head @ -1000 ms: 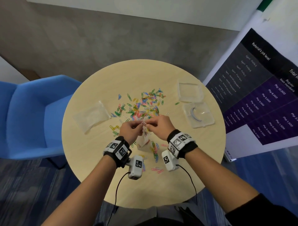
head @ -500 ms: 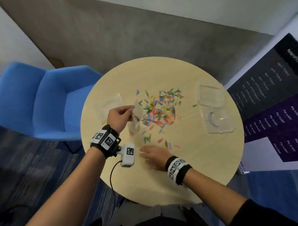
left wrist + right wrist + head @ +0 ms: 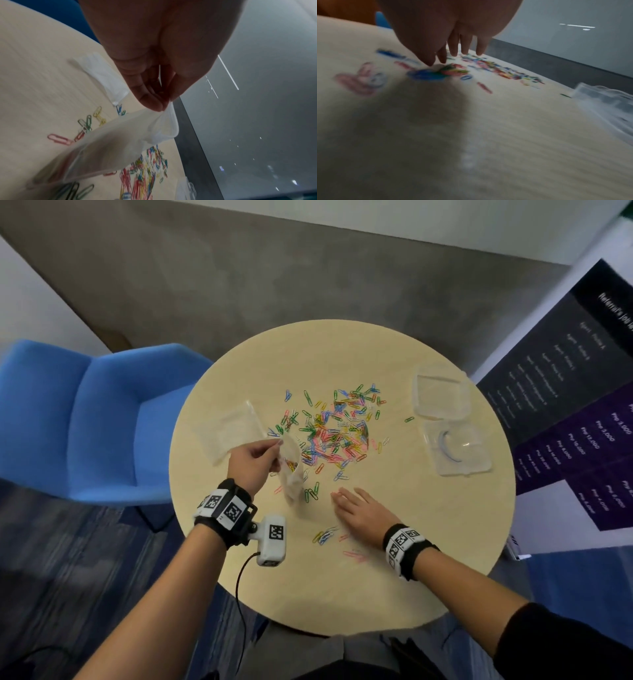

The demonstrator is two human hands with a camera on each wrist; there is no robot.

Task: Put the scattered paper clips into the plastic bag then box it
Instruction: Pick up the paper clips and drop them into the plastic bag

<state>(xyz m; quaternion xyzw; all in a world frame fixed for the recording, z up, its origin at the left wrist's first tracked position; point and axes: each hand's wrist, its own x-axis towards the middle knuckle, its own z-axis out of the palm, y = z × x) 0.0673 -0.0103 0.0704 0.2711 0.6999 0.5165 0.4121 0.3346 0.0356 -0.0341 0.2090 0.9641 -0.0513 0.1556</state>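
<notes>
Since a second earlier the right hand (image 3: 359,510) had left the plastic bag (image 3: 291,470), lying spread at five o'clock of the paper clips (image 3: 337,429); the left hand (image 3: 255,458) pinched its rim, which might sag, spilling clips.

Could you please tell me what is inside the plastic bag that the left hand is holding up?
A few coloured paper clips show through the plastic bag, pinched by the left hand. Creased plastic hides the exact count.
</notes>
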